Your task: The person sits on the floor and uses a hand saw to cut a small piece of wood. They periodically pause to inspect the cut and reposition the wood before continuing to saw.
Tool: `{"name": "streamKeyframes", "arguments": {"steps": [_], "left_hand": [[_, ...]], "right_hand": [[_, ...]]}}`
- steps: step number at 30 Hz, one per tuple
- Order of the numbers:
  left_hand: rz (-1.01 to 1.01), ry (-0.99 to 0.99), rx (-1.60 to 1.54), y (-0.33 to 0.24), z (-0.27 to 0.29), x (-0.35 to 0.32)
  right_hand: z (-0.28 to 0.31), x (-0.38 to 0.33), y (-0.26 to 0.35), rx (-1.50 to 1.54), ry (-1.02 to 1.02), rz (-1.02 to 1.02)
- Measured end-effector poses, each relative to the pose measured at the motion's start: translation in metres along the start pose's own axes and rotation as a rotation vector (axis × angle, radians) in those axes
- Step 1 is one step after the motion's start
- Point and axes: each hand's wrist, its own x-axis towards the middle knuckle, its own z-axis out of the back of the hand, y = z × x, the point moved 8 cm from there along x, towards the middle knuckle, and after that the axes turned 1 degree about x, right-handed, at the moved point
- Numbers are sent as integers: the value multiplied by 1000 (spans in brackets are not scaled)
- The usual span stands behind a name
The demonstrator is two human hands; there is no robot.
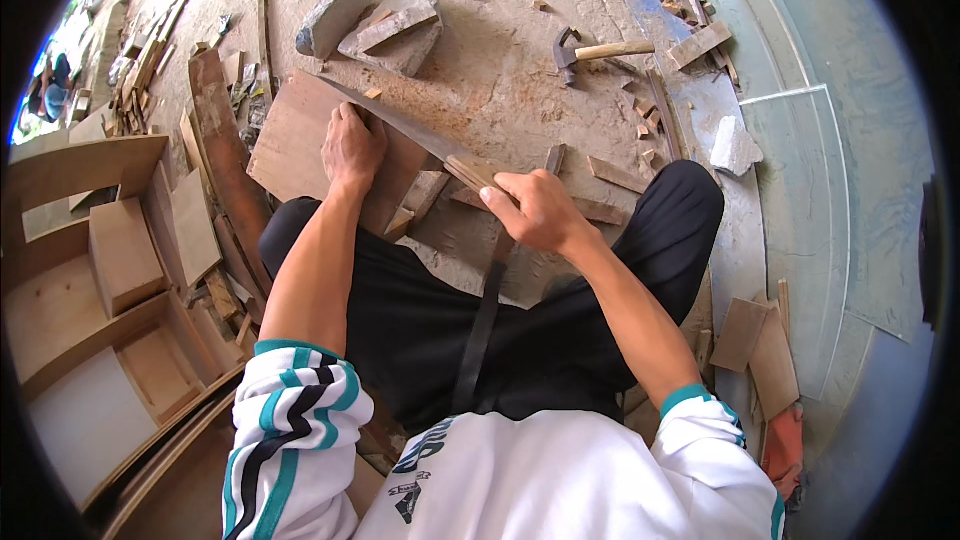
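Wooden cabinet frame (90,280) at person's left, open compartments, small flat boards leaning inside. Right hand (535,210) clamped on wooden handle of hand saw (400,123); thin grey blade slants across brown plywood board (300,145). Left hand (352,145) pressed flat on board, fingers closed, beside blade. Board lies on dusty concrete floor (500,80), sawdust around. Farther: claw hammer (585,52), rough grey stone blocks (375,20), scattered wood offcuts (700,45).

My left hand (352,148) lies flat, fingers spread, arm stretched far forward, while my right hand (535,210) is fisted, elbow bent.
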Motion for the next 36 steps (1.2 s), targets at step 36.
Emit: {"name": "streamKeyframes", "arguments": {"steps": [36], "left_hand": [[-491,-168,-211,-85,14,10]], "right_hand": [[123,12,-90,-743,79,-338]]}}
